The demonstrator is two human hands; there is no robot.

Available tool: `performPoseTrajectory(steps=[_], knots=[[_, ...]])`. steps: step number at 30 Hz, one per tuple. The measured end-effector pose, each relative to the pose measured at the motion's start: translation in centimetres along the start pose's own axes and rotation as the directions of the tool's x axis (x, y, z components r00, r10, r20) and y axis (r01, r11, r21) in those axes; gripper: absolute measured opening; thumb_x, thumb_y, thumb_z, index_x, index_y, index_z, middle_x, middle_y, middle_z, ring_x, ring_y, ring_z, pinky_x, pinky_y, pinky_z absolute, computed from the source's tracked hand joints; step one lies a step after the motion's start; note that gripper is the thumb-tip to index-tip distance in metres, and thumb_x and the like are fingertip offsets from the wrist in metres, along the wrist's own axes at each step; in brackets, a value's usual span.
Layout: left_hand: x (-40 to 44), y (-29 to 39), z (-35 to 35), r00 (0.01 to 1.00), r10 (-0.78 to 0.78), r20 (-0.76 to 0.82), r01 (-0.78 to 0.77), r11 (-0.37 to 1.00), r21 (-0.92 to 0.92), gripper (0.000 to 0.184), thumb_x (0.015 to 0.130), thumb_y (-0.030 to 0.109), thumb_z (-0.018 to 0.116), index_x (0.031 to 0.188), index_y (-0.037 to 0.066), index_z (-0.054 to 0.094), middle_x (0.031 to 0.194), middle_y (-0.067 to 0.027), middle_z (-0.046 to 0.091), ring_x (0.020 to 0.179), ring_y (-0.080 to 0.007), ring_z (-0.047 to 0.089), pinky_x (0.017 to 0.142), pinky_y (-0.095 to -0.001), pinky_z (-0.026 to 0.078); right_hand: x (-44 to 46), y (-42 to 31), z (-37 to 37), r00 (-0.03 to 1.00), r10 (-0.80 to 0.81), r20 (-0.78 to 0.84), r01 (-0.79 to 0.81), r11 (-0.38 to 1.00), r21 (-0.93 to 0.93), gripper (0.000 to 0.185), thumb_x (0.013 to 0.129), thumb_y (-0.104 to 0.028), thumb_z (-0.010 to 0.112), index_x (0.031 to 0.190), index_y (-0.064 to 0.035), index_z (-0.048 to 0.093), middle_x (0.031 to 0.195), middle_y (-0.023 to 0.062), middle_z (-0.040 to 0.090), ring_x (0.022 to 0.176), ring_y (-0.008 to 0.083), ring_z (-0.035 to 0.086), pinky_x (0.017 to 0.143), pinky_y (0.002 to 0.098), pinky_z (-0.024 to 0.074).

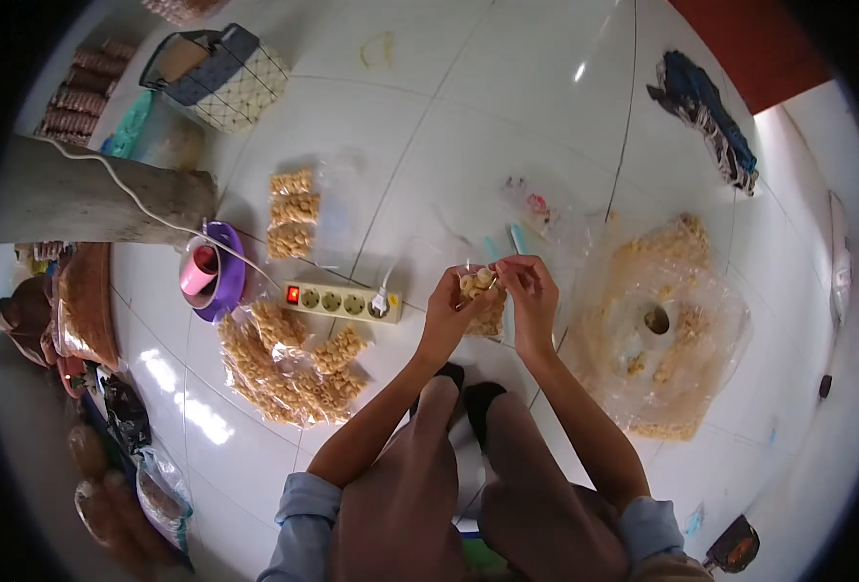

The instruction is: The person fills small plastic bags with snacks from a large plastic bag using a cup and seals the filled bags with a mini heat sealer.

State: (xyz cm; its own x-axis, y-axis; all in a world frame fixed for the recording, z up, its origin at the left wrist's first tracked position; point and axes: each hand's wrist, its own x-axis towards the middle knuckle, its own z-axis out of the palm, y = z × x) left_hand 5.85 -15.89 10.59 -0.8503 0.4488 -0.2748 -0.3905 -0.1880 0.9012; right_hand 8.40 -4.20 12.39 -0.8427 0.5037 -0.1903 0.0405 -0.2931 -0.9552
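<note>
My left hand (446, 308) is closed on the left side of a small clear bag of pale brown snacks (486, 321), just right of the power strip (342, 302). At the bag's upper end, the fingers of my right hand (529, 291) are pinched together near its opening; a thin light item shows between them, too small to name. Behind my right hand lies a light blue tool (517, 238), partly hidden. To the right, a large clear bag (677, 330) of snacks lies spread on the floor, with a round container (656, 320) on it.
Filled snack packs (294, 211) lie beyond the power strip, and a pile of bagged snacks (292, 373) lies left of my arms. A purple basin (224, 276) holds a pink cup (199, 271). A basket (221, 78) and dark cloth (703, 116) lie farther off.
</note>
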Motion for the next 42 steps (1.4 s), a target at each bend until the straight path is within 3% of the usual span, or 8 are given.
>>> performPoseTrajectory(steps=[13, 15, 16, 18, 24, 28, 36, 42], knots=[[-1.1, -2.8, -2.0, 0.988, -0.134, -0.072, 0.139, 0.988, 0.068, 0.039, 0.078, 0.012, 0.068, 0.112, 0.0, 0.053, 0.092, -0.005, 0.061, 0.08, -0.0087, 0.057, 0.072, -0.0218, 0.048, 0.9, 2.8, -3.6, 0.996, -0.019, -0.089, 0.018, 1.0, -0.014, 0.018, 0.083, -0.013, 0.062, 0.092, 0.0004, 0.055, 0.092, 0.0109, 0.06, 0.081, 0.0144, 0.058, 0.071, 0.0267, 0.0448], [-1.4, -2.7, -2.8, 0.988, -0.123, -0.096, 0.125, 0.992, 0.024, 0.039, 0.078, 0.013, 0.068, 0.112, 0.0, 0.053, 0.092, -0.005, 0.061, 0.079, -0.0079, 0.057, 0.071, -0.0214, 0.048, 2.1, 2.4, -5.5, 0.989, -0.089, -0.114, 0.017, 0.854, -0.519, 0.034, 0.081, -0.025, 0.065, 0.1, 0.0001, 0.053, 0.1, 0.0155, 0.055, 0.088, 0.0216, 0.055, 0.075, 0.0309, 0.0446], [-1.4, -2.7, -3.0, 0.988, -0.122, -0.094, 0.124, 0.992, 0.024, 0.039, 0.078, 0.013, 0.068, 0.112, 0.0, 0.053, 0.092, -0.005, 0.061, 0.079, -0.0079, 0.057, 0.071, -0.0214, 0.048, 2.2, 3.3, -6.3, 0.989, -0.091, -0.115, 0.018, 0.854, -0.52, 0.034, 0.081, -0.025, 0.065, 0.1, 0.0001, 0.053, 0.1, 0.0155, 0.055, 0.088, 0.0216, 0.055, 0.075, 0.0309, 0.0446], [-1.3, -2.9, -3.4, 0.989, -0.116, -0.097, 0.118, 0.993, 0.016, 0.039, 0.078, 0.016, 0.069, 0.111, -0.001, 0.053, 0.092, -0.0053, 0.061, 0.079, -0.0077, 0.057, 0.07, -0.0216, 0.048, 2.7, 5.5, -7.0, 0.979, -0.184, 0.086, 0.154, 0.395, -0.905, 0.051, 0.077, -0.033, 0.068, 0.109, -0.0002, 0.047, 0.103, 0.018, 0.05, 0.096, 0.029, 0.05, 0.08, 0.0358, 0.0432], [-1.1, -3.0, -3.9, 0.985, -0.157, -0.065, 0.158, 0.987, 0.017, 0.04, 0.078, 0.018, 0.069, 0.11, -0.001, 0.054, 0.091, -0.0053, 0.062, 0.077, -0.0076, 0.057, 0.069, -0.022, 0.048, 2.6, 7.4, -6.7, 0.991, -0.049, 0.126, 0.132, 0.17, -0.977, 0.062, 0.072, -0.034, 0.071, 0.116, 0.0006, 0.042, 0.105, 0.0178, 0.047, 0.103, 0.0336, 0.045, 0.084, 0.0407, 0.0413], [-0.9, -2.9, -4.2, 0.982, -0.176, -0.065, 0.178, 0.984, 0.029, 0.04, 0.078, 0.018, 0.069, 0.11, -0.001, 0.054, 0.09, -0.0046, 0.062, 0.076, -0.0077, 0.057, 0.069, -0.0221, 0.048, 3.0, 8.1, -7.9, 0.987, -0.072, 0.144, 0.156, 0.187, -0.97, 0.059, 0.073, -0.033, 0.07, 0.114, 0.0012, 0.045, 0.104, 0.0173, 0.048, 0.1, 0.033, 0.046, 0.084, 0.0406, 0.0411], [0.1, -0.8, -5.8, 0.96, -0.279, 0.034, 0.274, 0.956, 0.103, 0.041, 0.077, 0.019, 0.07, 0.108, -0.001, 0.053, 0.091, -0.0038, 0.061, 0.08, -0.0076, 0.057, 0.071, -0.0227, 0.048, 2.0, 2.4, -10.8, 0.916, 0.352, 0.191, -0.207, 0.825, -0.526, 0.054, 0.075, -0.024, 0.071, 0.117, 0.0037, 0.05, 0.102, 0.0122, 0.06, 0.087, 0.0165, 0.058, 0.075, 0.0275, 0.047], [1.2, 0.4, -7.0, 0.941, -0.327, 0.088, 0.293, 0.916, 0.276, 0.04, 0.079, 0.018, 0.069, 0.111, 0.0, 0.054, 0.097, -0.0032, 0.062, 0.084, -0.0087, 0.058, 0.075, -0.024, 0.048, 1.3, 0.0, -11.2, 0.784, 0.515, 0.347, -0.27, 0.786, -0.556, 0.05, 0.077, -0.02, 0.07, 0.117, 0.0026, 0.052, 0.103, 0.0098, 0.059, 0.085, 0.0136, 0.059, 0.075, 0.0255, 0.047]])
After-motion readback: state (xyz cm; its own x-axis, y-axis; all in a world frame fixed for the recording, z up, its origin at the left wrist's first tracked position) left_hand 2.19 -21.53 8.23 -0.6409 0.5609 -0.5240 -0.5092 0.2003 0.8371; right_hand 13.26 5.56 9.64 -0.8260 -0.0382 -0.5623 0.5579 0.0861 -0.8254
